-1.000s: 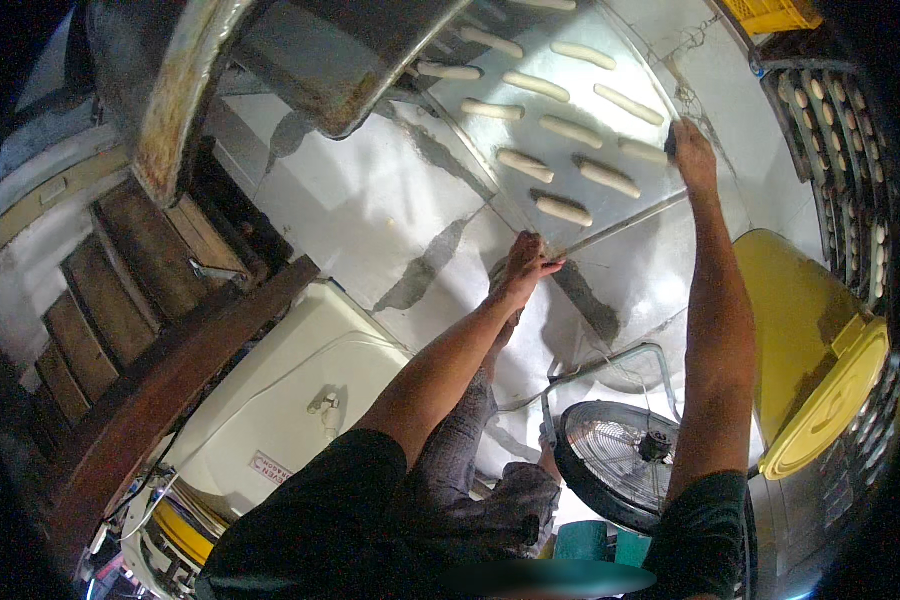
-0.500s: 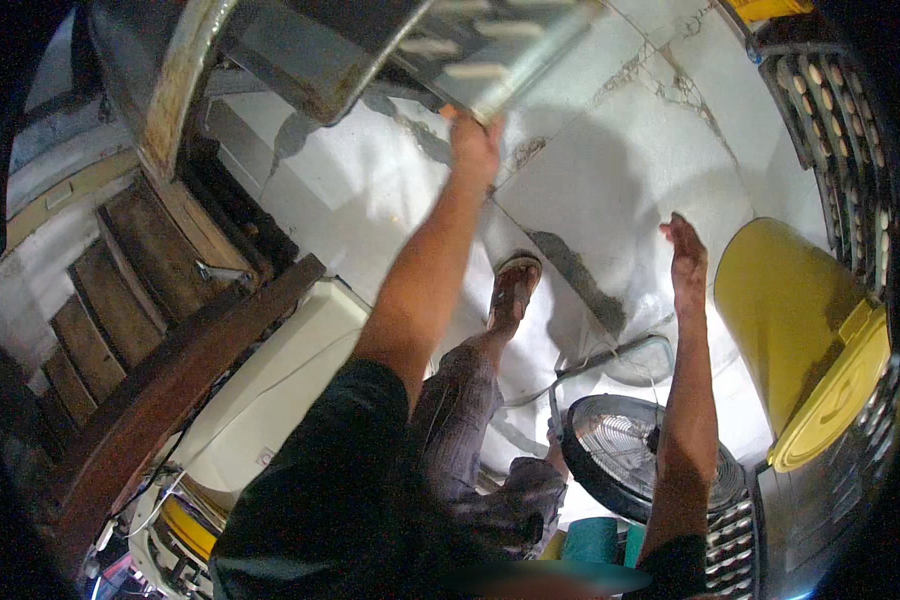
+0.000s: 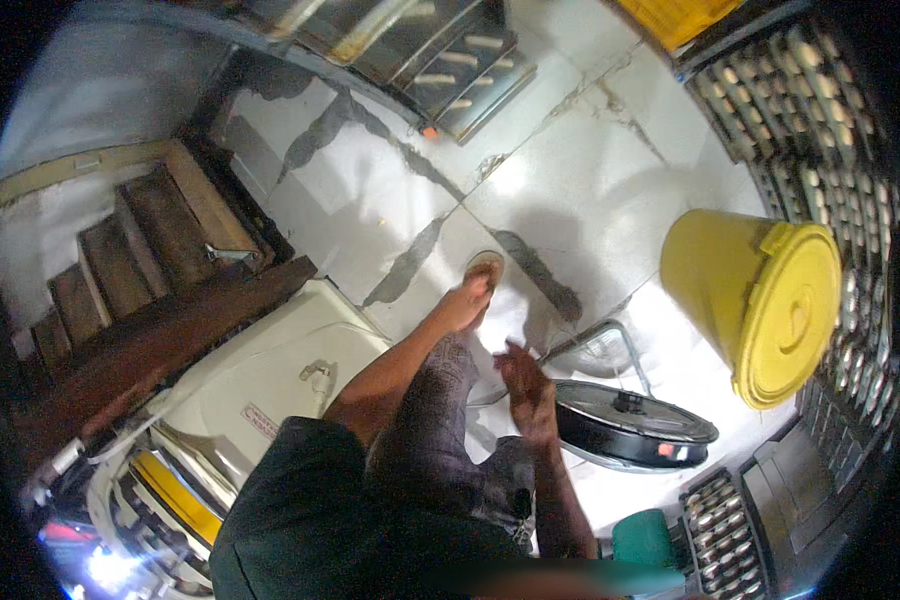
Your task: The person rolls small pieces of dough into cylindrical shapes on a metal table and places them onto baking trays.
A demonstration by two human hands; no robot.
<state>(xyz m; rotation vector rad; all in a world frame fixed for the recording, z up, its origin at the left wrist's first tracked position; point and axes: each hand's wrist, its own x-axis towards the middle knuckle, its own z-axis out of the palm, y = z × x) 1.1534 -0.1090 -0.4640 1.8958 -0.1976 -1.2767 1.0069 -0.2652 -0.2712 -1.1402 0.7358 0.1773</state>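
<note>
My left hand point(image 3: 467, 303) is low in the middle of the view, over my lower leg and sandalled foot; its fingers are blurred and overlap the foot behind them. My right hand point(image 3: 522, 385) is lower and to the right, empty, fingers loosely apart, beside a black floor fan point(image 3: 638, 430). At the top, a metal tray point(image 3: 465, 90) with pale dough sticks lies among other trays at the dark rack, out of both hands.
A yellow lidded bucket point(image 3: 720, 285) stands at right beside racks of dimpled trays point(image 3: 850, 240). Wooden steps point(image 3: 145, 245) and a cream appliance point(image 3: 270, 370) are at left. A yellow crate point(image 3: 670, 15) is at top right. The floor tiles point(image 3: 550, 190) are cracked.
Both hands have left the dough tray, right first, then left, and drawn back toward my body. The tray now rests higher in view, at the rack. The view has swung somewhat.
</note>
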